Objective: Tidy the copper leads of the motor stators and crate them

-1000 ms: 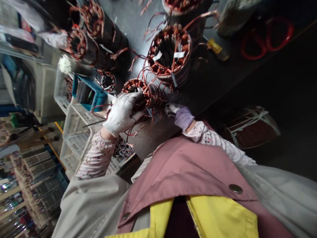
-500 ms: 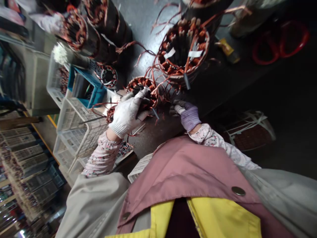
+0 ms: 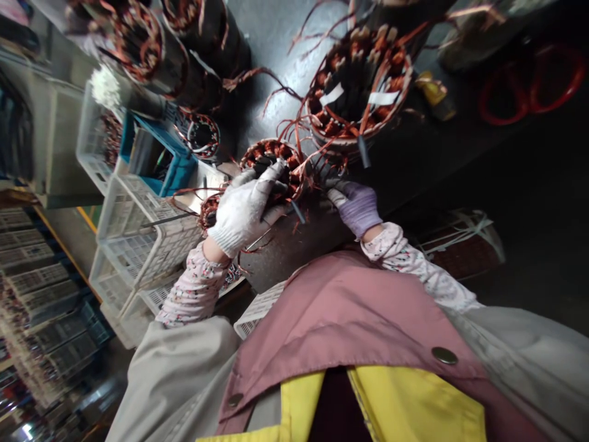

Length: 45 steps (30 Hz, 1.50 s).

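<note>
Everything in view, hands and rings alike, has slid a bit toward three o'clock since the frame before, and the left hand (image 3: 242,212) has stayed on the copper ring (image 3: 294,173). That ring sits on the table (image 3: 271,107), at about one o'clock from the left palm. The left thumb and pointing finger are spread apart, with the finger over the round hole; whether they squeeze the edge, one cannot tell. The right hand (image 3: 359,205) is at four o'clock from the ring, its fingers bent near loose, thin wires (image 3: 317,178). It is too dark there to tell if they pinch any.

The left glove is white and knitted; the right one is purple, with dark fingertips. Shiny, bumpy coils go round the ring, and a smooth grey tube (image 3: 298,212) pokes out at five o'clock. A bigger ring (image 3: 356,92) with flat white tags (image 3: 383,98) stands at two o'clock.
</note>
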{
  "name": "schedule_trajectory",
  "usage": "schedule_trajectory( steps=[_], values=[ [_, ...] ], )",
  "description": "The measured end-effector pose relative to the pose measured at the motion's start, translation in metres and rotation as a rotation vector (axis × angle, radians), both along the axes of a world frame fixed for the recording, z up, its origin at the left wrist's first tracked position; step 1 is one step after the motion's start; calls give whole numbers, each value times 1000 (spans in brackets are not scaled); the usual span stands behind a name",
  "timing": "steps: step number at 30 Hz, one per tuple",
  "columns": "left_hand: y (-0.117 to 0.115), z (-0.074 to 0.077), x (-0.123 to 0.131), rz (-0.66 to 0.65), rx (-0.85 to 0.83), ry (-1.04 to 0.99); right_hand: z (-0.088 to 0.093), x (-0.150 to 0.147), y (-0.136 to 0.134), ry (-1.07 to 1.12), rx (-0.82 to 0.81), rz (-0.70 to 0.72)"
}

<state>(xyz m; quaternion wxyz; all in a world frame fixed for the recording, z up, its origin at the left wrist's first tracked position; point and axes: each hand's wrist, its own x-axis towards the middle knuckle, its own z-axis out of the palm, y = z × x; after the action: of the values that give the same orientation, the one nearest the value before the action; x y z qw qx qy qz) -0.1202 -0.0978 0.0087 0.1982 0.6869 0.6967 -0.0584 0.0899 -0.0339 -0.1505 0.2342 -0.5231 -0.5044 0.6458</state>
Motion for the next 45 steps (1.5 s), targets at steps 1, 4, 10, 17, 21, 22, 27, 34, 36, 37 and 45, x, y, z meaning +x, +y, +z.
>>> schedule_trajectory(
  steps=[1, 4, 10, 17, 21, 22, 27, 34, 36, 37, 45],
  values=[
    [0, 1, 1, 2, -5, 0, 1, 2, 1, 22, -48, 6],
    [1, 2, 2, 6, -16, 4, 4, 3, -2, 102, -244, -31],
    [1, 0, 3, 27, -1, 29, 13, -7, -7, 188, -481, -166],
    [1, -1, 5, 35, -9, 37, 17, -10, 0, 204, -556, -134],
    [1, -2, 5, 36, 0, 31, 16, -10, -4, 165, -532, -196],
    [1, -2, 5, 37, 0, 30, 15, -10, -5, 159, -536, -206],
    [1, -1, 5, 49, -13, 22, 17, -12, -12, 138, -494, -218],
    [2, -1, 7, 44, -21, 8, 9, -16, -8, -21, -291, -132],
    [2, -1, 7, 47, -22, 11, 5, -17, -3, -44, -212, -59],
    [2, -1, 7, 51, -22, 14, 4, -17, 0, -46, -173, -16],
    [1, -2, 8, 82, -22, -11, 4, -8, 1, -53, 1, 133]
  ],
)
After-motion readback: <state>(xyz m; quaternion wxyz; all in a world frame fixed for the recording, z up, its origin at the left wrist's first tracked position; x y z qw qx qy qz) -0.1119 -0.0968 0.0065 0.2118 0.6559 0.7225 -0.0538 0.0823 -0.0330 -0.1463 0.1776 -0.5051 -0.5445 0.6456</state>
